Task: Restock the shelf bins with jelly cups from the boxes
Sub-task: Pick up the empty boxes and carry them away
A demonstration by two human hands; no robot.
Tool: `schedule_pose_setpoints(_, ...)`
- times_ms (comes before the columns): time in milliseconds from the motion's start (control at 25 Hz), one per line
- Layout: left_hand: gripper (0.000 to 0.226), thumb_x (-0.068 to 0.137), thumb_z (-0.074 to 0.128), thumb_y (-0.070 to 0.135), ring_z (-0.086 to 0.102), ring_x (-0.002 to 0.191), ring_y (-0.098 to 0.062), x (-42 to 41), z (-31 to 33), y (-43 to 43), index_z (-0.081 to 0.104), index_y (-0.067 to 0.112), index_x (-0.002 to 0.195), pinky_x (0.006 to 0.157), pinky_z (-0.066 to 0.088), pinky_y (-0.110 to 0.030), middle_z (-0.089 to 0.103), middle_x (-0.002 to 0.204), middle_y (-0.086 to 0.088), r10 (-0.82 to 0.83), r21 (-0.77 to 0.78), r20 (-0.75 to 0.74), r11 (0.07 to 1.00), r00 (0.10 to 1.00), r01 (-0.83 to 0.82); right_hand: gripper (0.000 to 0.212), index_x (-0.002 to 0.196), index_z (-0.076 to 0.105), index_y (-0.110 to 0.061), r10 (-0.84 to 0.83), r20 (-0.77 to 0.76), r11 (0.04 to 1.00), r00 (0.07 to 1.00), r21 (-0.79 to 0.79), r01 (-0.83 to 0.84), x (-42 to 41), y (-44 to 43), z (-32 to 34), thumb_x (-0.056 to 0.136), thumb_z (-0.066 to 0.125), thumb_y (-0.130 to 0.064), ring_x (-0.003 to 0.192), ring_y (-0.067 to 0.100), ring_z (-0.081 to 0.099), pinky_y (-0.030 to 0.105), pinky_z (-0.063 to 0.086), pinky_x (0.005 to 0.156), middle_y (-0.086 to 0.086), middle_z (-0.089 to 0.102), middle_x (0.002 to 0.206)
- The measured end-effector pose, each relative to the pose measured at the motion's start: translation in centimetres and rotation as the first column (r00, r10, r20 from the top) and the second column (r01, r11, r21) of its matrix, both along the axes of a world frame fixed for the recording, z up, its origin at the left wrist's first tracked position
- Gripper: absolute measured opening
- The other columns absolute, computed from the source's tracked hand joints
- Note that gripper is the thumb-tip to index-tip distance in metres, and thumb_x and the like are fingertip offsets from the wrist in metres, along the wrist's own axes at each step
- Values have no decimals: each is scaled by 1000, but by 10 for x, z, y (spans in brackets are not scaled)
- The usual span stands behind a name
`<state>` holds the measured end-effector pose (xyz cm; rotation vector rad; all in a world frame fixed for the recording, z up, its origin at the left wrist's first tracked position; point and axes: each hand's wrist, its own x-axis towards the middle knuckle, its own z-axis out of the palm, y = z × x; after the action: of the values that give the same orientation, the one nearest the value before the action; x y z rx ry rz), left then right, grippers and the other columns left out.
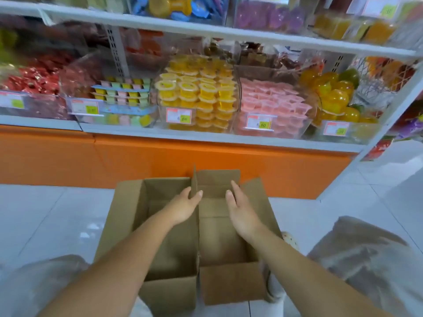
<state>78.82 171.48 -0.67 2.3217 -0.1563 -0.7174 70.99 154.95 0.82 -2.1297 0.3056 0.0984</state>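
Note:
Two open cardboard boxes stand side by side on the floor, the left box (137, 211) and the right box (231, 287); I see no jelly cups inside them. My left hand (184, 205) pinches the upright flap between the boxes, thumb on one side and fingers on the other. My right hand (240, 208) hovers over the right box with straight fingers, holding nothing. On the shelf above, a clear bin (176, 124) is full of yellow jelly cups (206, 92), and the bin (242, 131) to its right is full of pink jelly cups (272, 104).
The white shelf edge (206, 139) runs above an orange base panel (160, 161). Other bins hold mixed pastel cups (123, 92), red sweets (32, 81) and orange balls (334, 97). White tiled floor (45, 216) surrounds the boxes. My knees (366, 255) flank them.

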Motion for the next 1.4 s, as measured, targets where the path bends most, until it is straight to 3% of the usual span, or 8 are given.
schedule_pose_setpoints(160,86,93,36,72,35,143,-34,-6,-32,-7,-2,32,159,99,50,-48,13,166,-1,67,-95,-278,991,958,-97,54,153,15,-31,-101,-171,995,980,-2,102,-18,-5,-39,102,21,-48,145,14,20,30,17,115,-7,17,159)
schedule_pose_setpoints(280,89,93,47,65,37,142,-36,-2,-44,-12,-6,34,158,98,50,-56,11,167,-2,137,-174,-372,961,918,-214,51,152,19,-31,-195,-264,980,944,-87,178,-25,-26,-65,103,22,-45,144,21,23,35,19,116,-1,22,158)
schedule_pose_setpoints(520,72,100,51,49,50,128,-30,1,-73,-39,9,38,157,86,53,-42,37,156,-2,204,-143,-298,956,932,-255,55,153,10,-35,-230,-428,875,874,-484,-7,-42,-72,-123,101,18,-51,148,31,4,46,8,119,5,4,162)
schedule_pose_setpoints(640,67,102,49,42,53,122,-27,-7,-84,-61,13,34,158,78,49,-37,44,151,-2,219,-153,-305,949,927,-275,57,153,6,-38,-253,-472,831,845,-553,-60,-61,-89,-144,100,18,-54,148,30,-5,48,2,120,3,-6,162)
schedule_pose_setpoints(880,64,100,53,43,58,111,-21,-36,-103,-133,21,36,155,100,48,-56,54,137,4,166,-279,-466,905,869,-323,58,153,3,-37,-307,-573,900,760,-433,37,-104,-129,-163,100,18,-55,149,28,-4,47,5,120,1,0,162)
schedule_pose_setpoints(1040,78,98,56,44,44,137,-28,-63,-97,-189,7,34,158,100,46,-48,34,155,5,116,-322,-547,885,829,-336,60,152,16,-39,-295,-533,952,793,-91,292,-133,-152,-154,96,15,-62,149,22,4,44,4,120,-6,21,159)
schedule_pose_setpoints(1160,83,97,58,43,42,139,-29,-76,-101,-230,4,32,158,86,52,-41,30,159,-2,79,-367,-621,850,780,-378,65,151,25,-35,-354,-512,828,783,219,517,-139,-161,-134,94,16,-66,146,17,19,36,11,119,-8,26,156)
schedule_pose_setpoints(1400,92,90,67,45,46,136,-32,-97,-108,-305,5,38,157,92,55,-51,29,161,-8,-26,-391,-688,856,725,-340,57,146,36,-31,-527,-470,712,708,211,670,-154,-201,-107,98,26,-59,140,16,32,29,20,112,-5,37,152)
